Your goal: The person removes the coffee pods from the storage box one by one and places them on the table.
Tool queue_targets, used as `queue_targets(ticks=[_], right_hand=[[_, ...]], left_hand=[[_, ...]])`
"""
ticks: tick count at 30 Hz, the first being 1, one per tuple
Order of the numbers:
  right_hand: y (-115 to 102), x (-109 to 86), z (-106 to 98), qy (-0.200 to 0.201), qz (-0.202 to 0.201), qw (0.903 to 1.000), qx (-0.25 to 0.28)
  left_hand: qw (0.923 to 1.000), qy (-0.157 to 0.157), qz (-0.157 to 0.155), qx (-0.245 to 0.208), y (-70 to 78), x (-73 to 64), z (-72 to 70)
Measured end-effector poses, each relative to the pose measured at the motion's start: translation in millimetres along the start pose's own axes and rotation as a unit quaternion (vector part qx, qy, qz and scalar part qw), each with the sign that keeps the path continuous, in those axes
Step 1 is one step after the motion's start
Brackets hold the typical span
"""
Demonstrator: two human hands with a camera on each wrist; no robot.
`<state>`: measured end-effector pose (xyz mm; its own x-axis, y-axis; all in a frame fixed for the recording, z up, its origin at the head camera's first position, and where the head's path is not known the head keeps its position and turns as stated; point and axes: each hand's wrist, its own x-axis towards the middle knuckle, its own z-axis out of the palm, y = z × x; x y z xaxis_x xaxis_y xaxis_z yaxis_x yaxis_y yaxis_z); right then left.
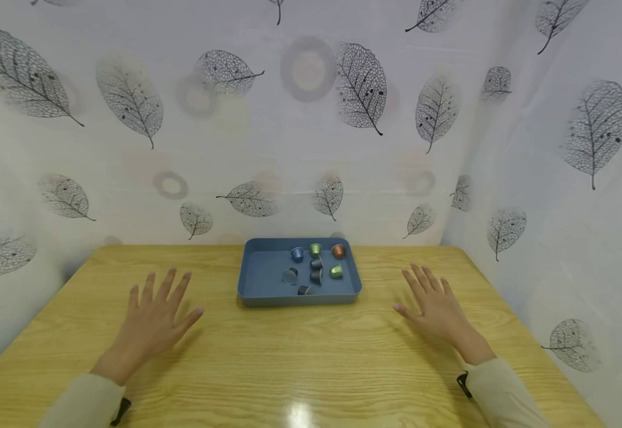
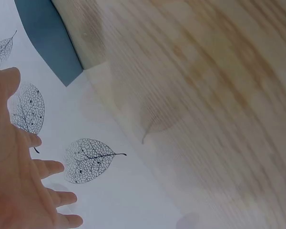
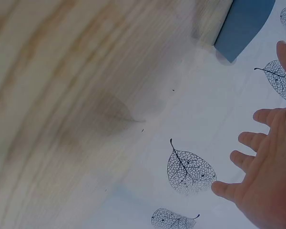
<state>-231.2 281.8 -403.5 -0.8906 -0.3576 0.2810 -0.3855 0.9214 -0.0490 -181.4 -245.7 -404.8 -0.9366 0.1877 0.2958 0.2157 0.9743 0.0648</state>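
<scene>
A blue-grey rectangular tray (image 1: 268,300) lies on the wooden table toward its back edge. Several coffee capsules are scattered in it, mostly in the right half: a blue capsule (image 1: 297,254), a green capsule (image 1: 315,249), an orange capsule (image 1: 338,251), a light green capsule (image 1: 336,271) and several dark ones, such as the dark capsule (image 1: 316,276) near the middle. To the left of the tray, my left hand (image 1: 153,321) is spread with straight fingers and holds nothing. My right hand (image 1: 439,309), likewise spread and holding nothing, is on the tray's right side.
The wooden table (image 1: 300,356) reaches back to a white curtain (image 1: 300,148) printed with leaves, which also hangs along both sides. Both wrist views show a corner of the tray, the left one with its blue wall (image 2: 47,38) at the top.
</scene>
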Motion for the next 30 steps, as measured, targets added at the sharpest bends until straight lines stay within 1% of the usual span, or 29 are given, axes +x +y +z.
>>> queue_targets(ticks=[10,16,20,22,26,30], right_hand=[[-7.7,12.6,-0.3,0.001,-0.015,0.9999,-0.003],[-12.6,21.3,0.1,-0.006,-0.029,0.9995,-0.006],[-14.3,27.7,1.7,-0.009,-0.035,0.9993,-0.006],[-15.5,30.8,2.3,-0.01,-0.038,0.9992,-0.007],[-17.9,36.5,4.0,0.0,-0.05,0.9987,-0.014],[-20.4,42.2,5.8,0.013,-0.061,0.9979,-0.014]], left_hand=[[1.0,0.002,0.008,-0.004,10.0,9.2,0.4],[0.9997,0.008,0.019,-0.01,17.8,17.0,4.1],[0.9996,0.013,0.025,-0.008,21.8,21.6,7.2],[0.9996,0.01,0.027,-0.003,23.3,23.5,9.3],[0.9994,0.009,0.032,0.0,25.8,27.8,13.6],[0.9994,0.01,0.034,-0.002,29.2,32.7,14.2]])
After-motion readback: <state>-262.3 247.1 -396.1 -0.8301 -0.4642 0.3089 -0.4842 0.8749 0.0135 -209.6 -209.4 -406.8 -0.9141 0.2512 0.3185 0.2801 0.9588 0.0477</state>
